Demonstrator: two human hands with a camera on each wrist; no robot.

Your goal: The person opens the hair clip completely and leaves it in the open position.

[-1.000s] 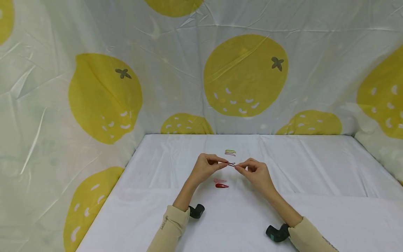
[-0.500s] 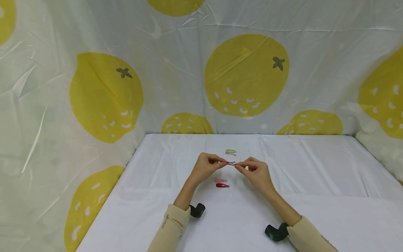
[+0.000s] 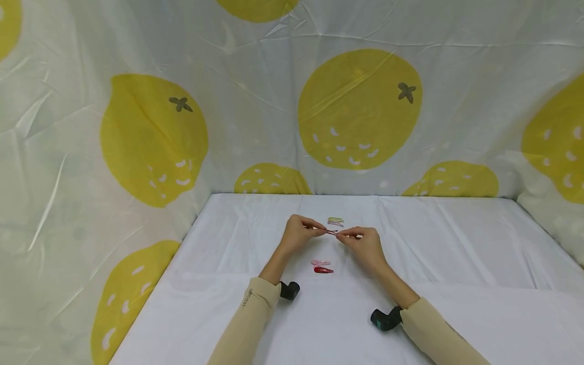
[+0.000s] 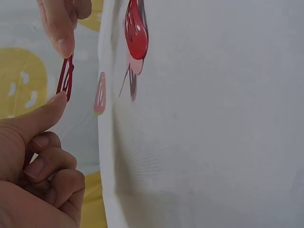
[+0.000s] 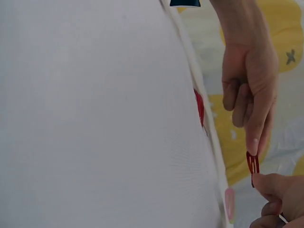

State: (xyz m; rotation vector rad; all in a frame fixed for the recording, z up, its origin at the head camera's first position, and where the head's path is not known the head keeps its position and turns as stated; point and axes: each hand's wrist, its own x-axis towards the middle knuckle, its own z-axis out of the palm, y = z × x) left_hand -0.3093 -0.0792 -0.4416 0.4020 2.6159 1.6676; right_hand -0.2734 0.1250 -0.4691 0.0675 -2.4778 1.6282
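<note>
A dark red snap hair clip (image 4: 65, 78) is held by its two ends in the air above the table, its arms spread slightly apart. My left hand (image 3: 297, 234) pinches one end between thumb and index finger. At the other end, the thumb and fingertips of my right hand (image 3: 365, 247) grip it. On the cloth nearer to me lie a pink hair clip (image 3: 321, 262) and a glossy red hair clip (image 3: 323, 270), side by side. Just beyond the hands sit a yellow-green hair clip (image 3: 335, 219) and a pale pink one (image 3: 335, 223).
A white cloth (image 3: 456, 243) with creases covers the table. Behind and to the left hangs a white curtain (image 3: 255, 116) printed with yellow lemons. Black wrist-worn devices (image 3: 387, 318) show at both cuffs.
Both hands have moved a little farther from me and slightly left, still holding the red hair clip between them. The clips on the table have stayed in place.
</note>
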